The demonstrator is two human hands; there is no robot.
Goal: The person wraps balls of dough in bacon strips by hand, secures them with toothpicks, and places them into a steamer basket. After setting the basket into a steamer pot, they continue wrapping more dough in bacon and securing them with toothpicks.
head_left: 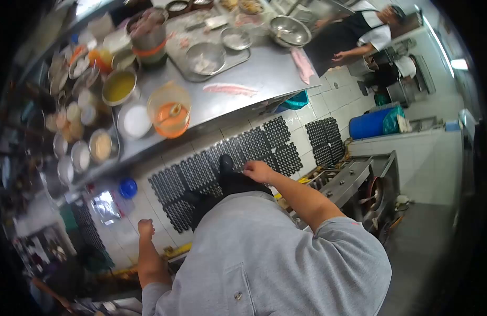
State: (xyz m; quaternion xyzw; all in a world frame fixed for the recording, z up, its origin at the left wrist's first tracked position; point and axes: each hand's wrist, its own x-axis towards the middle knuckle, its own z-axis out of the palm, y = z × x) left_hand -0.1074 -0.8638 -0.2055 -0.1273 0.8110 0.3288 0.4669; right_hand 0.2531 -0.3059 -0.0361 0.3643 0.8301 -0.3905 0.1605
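My left hand point(146, 228) hangs low at my side, over the tiled floor, with its fingers curled in and nothing visible in them. My right hand point(258, 171) is held in front of my dark trousers, above the black floor mat point(212, 166), its fingers bent together and no object showing. Neither hand touches the steel table point(243, 113) ahead. On that table lie a pale pink strip of meat or fish point(230, 89) and an orange-tinted clear tub point(169, 113) with a utensil inside.
A metal tray point(185, 71) carries steel bowls. A pot of yellow liquid point(118, 87) and several containers crowd the table's left. A stove point(354, 176) stands at my right, a blue basin point(128, 188) on the floor. Co-workers point(354, 37) stand beyond the table's right end.
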